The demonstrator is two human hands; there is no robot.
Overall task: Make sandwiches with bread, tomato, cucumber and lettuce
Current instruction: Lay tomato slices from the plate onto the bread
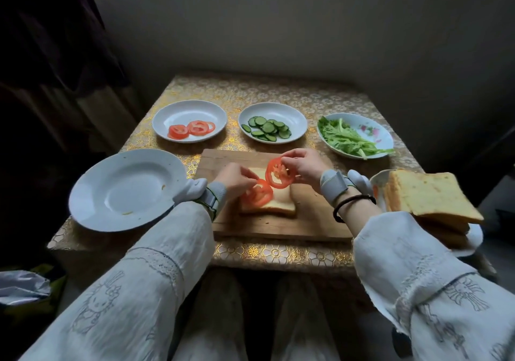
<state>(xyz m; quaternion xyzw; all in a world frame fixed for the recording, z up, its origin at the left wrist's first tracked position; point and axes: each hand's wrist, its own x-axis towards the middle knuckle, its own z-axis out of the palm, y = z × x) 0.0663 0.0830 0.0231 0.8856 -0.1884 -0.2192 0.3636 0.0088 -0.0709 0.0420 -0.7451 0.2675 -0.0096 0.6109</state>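
A slice of white bread (281,203) lies on the wooden cutting board (312,221). One tomato slice (257,193) lies on the bread's left part, and my left hand (237,178) touches its upper edge with its fingertips. My right hand (302,164) pinches a second tomato slice (278,174) by its top rim and holds it tilted just above the bread. At the back stand a plate of tomato slices (189,119), a plate of cucumber slices (292,118) and a plate of lettuce (373,133).
An empty white plate (126,190) sits left of the board. A stack of bread slices (429,196) rests on a plate at the right edge of the table. A patterned gold cloth (278,253) covers the small table. A bag (25,285) lies at the lower left.
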